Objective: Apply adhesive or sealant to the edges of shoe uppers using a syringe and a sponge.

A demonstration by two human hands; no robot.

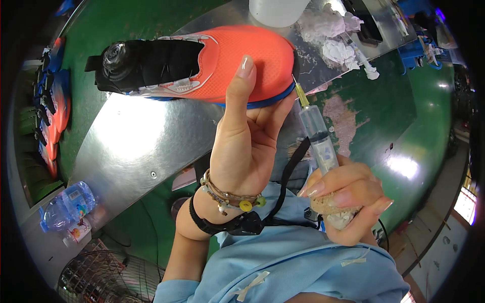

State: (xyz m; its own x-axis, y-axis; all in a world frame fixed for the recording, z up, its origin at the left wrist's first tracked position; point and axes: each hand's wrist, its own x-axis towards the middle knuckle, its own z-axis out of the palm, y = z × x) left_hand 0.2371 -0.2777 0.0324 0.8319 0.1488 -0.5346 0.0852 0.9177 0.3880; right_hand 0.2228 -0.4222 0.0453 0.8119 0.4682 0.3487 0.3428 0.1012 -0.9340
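An orange shoe [232,55] with a black collar and blue sole rests in my left hand [242,126], its toe pointing right. The thumb presses on the shoe's upper while the fingers go underneath, partly hidden. My right hand [348,197] grips a clear plastic syringe [316,126] by its lower end, where a beige wrapping and a whitish lump [339,219] show between the fingers. A yellow-based needle [301,95] on the syringe reaches up to the shoe's toe, at the edge between upper and sole. Whether the tip touches cannot be made out.
Beneath the shoe lies a shiny metal table [136,146]. Crumpled white paper [339,53], another syringe [359,55] and a white container [279,11] are at its far side. More orange shoes [59,106] line the left. A plastic bottle [76,199] and wire fan guard [108,278] sit lower left.
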